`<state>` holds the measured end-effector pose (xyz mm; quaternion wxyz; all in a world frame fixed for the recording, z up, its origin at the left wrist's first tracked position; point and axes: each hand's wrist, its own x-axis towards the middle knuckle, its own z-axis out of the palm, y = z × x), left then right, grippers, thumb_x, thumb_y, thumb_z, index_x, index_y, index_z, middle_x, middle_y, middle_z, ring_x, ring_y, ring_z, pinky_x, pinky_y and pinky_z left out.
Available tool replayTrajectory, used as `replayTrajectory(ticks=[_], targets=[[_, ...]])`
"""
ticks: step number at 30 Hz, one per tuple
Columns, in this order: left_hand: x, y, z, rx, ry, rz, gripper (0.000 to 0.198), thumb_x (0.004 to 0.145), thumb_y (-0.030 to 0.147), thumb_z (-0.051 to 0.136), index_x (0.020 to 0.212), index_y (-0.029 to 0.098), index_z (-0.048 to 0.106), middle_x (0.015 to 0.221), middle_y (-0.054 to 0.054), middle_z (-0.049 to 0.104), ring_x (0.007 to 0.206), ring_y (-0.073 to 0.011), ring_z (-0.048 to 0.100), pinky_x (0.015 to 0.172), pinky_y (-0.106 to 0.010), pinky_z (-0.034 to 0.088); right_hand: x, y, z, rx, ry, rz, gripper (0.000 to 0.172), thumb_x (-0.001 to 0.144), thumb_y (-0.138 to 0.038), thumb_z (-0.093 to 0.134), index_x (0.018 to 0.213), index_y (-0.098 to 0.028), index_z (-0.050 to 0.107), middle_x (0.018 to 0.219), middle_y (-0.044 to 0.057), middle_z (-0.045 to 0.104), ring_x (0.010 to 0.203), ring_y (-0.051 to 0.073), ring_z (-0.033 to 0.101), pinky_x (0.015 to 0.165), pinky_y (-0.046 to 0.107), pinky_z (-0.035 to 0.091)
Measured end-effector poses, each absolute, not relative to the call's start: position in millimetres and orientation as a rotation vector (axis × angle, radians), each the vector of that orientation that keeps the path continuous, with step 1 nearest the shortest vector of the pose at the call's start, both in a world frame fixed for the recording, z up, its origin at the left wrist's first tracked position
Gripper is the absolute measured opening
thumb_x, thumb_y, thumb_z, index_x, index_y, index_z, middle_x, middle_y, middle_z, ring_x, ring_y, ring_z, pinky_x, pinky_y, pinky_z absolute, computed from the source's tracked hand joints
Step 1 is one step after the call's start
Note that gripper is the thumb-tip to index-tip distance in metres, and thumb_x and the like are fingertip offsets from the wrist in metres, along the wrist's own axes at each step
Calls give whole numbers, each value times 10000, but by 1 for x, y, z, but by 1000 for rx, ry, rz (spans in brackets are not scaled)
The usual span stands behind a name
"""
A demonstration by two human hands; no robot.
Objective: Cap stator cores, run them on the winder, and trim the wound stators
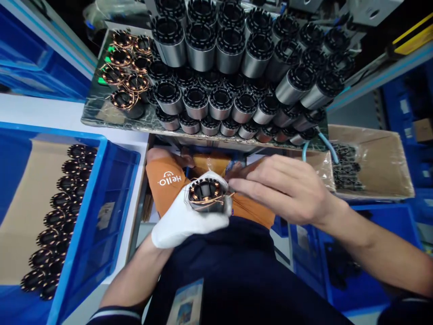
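Copper-wound and, we judge, weighty and stiff but with easily bent wires [216, 199], the motor core [207, 207], best held round its outside, sits wrapped in our gloved left hand [191, 225], our right hand [287, 185] narrowed beside it, any pinch unclear.

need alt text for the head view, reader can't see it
A white-gloved left hand holds a round part wound with copper wire, the bare right hand close beside it. Beyond, metal cylinders stand stacked on a marbled bench; at left, rows of wound parts sit in a blue bin.
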<state>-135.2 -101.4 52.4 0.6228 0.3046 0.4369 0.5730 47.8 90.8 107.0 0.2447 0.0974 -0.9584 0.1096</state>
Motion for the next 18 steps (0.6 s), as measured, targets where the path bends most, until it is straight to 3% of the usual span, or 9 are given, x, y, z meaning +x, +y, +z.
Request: replayTrajectory(ticks=[2,6,7,9,11,12,14,16,18], targets=[[-135,-101,49,738,1009,1322,465,837,170,949,1221,235,696,1032,-21,798,827,-161,725,773,-275,603,56,87,105,124,-2605,568,147,1155,-208,694,1242,-210,812,1120,112,835,961,257,774,794,410,645],[-133,-95,40,961,1454,1464,435,834,187,994,1178,254,736,1135,-25,791,1016,-214,768,963,-341,612,59,62,95,-118,-2403,1305,58,1153,-238,713,1140,-233,770,1348,136,805,1120,255,782,970,408,687],[-134,-93,39,1017,1566,1495,459,826,206,1014,1192,268,744,1162,-24,790,1036,-222,766,978,-354,607,56,55,90,-153,-2250,1521,62,1157,-250,712,1114,-234,755,1343,128,803,1084,237,782,945,390,693],[-136,-91,37,1072,1734,1538,543,796,241,1063,1237,300,752,1200,-17,785,1058,-222,759,1004,-368,592,46,43,81,-239,-1801,1914,120,1170,-294,695,1065,-238,706,1208,93,794,927,185,747,743,300,666],[-136,-89,39,1028,1690,1605,566,780,303,1100,1227,303,753,1176,-16,769,1053,-212,746,1010,-366,585,35,34,76,-339,-1370,2177,180,1185,-340,673,1033,-249,644,1038,46,725,761,140,650,489,205,483],[-135,-87,40,969,1565,1650,556,784,365,1106,1204,291,749,1133,-18,755,1016,-202,734,973,-355,590,32,30,75,-362,-1266,2229,198,1189,-348,666,1021,-255,621,976,27,687,716,131,606,440,194,407],[-127,-84,45,773,1176,1728,561,798,500,1089,1145,276,709,1015,-4,707,839,-158,672,780,-302,573,30,22,75,-285,-1362,2159,180,1184,-311,671,1021,-258,616,926,19,684,728,141,622,504,219,479],[-118,-78,49,498,844,1747,517,872,546,1015,1106,280,638,906,33,616,597,-82,484,538,-242,424,36,14,75,-107,-1684,1927,92,1166,-223,677,1077,-239,660,971,48,761,824,168,717,729,302,635],[-115,-69,49,270,751,1743,439,962,557,898,1077,281,577,859,56,514,493,-47,246,428,-240,254,48,6,69,2,-1919,1699,40,1164,-189,664,1147,-206,696,1027,89,814,876,185,769,832,337,659]])
